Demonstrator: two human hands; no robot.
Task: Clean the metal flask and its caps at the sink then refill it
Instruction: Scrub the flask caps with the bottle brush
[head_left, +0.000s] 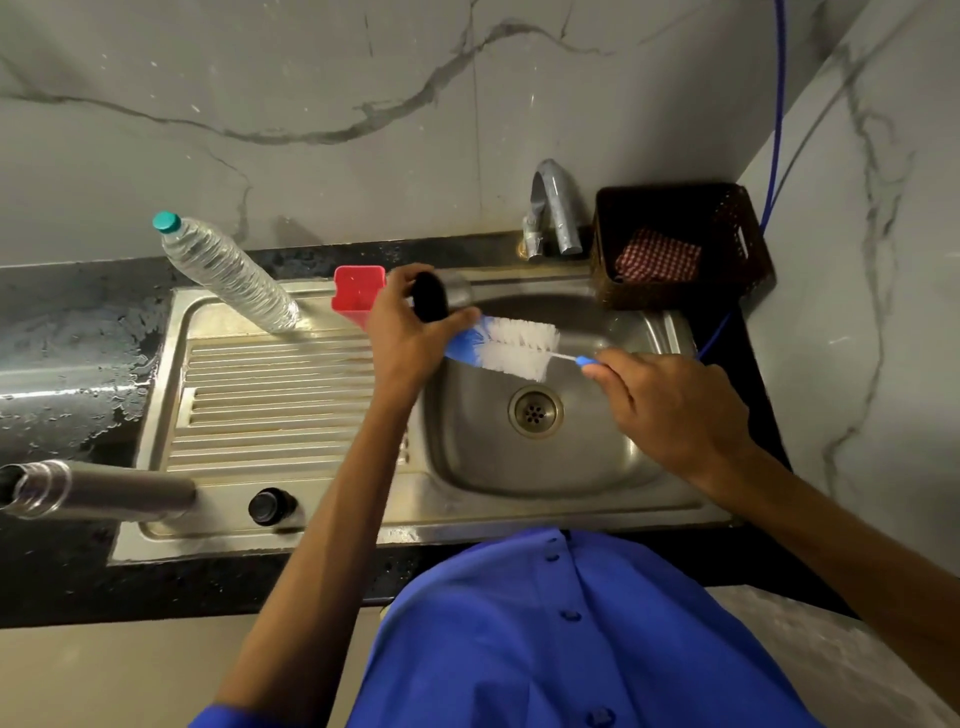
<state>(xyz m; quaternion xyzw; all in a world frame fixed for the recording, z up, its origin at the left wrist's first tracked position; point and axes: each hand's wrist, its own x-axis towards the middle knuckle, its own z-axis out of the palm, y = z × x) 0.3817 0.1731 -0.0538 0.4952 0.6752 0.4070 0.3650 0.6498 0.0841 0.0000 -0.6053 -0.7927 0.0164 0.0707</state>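
Note:
My left hand (410, 332) grips a metal cup-shaped cap (441, 296) with a dark inside, held over the left rim of the sink basin (519, 457). My right hand (670, 410) holds the blue handle of a white and blue bottle brush (511, 340); the bristles lie just below the cap's opening. The metal flask (104, 491) stands open at the near left corner of the drainboard. A small black cap (270, 506) sits beside it on the sink's front rim.
A clear water bottle (228, 273) with a teal lid stands at the back of the drainboard, next to a red container (358, 293). The tap (553, 213) is behind the basin. A dark basket (680, 244) with a checked cloth is at the right. The counter is wet.

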